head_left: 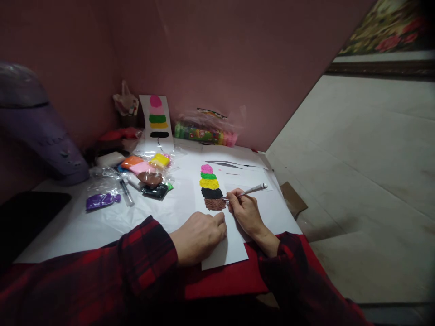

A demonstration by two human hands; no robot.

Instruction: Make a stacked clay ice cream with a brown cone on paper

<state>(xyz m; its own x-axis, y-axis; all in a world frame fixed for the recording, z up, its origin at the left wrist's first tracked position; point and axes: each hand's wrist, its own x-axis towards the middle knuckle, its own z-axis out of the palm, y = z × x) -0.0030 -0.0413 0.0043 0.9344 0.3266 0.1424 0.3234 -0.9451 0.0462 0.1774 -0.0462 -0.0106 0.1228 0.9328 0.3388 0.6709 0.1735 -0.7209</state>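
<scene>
A white card (234,244) lies on the table with stacked clay bands: pink, green, yellow, black and brown (215,204) at the bottom. My right hand (245,211) is closed round a thin silver stylus (253,189), whose tip touches the right edge of the brown band. My left hand (200,235) rests on the card's lower left part with its fingers curled, pressing the card down. Both sleeves are red and black plaid.
Small bags of coloured clay (149,170) lie at the left, with a purple piece (100,200) nearer. A finished sample card (157,118) leans on the pink wall beside a clay pack (204,132). A purple machine (37,131) stands far left. The table edge drops to white floor at right.
</scene>
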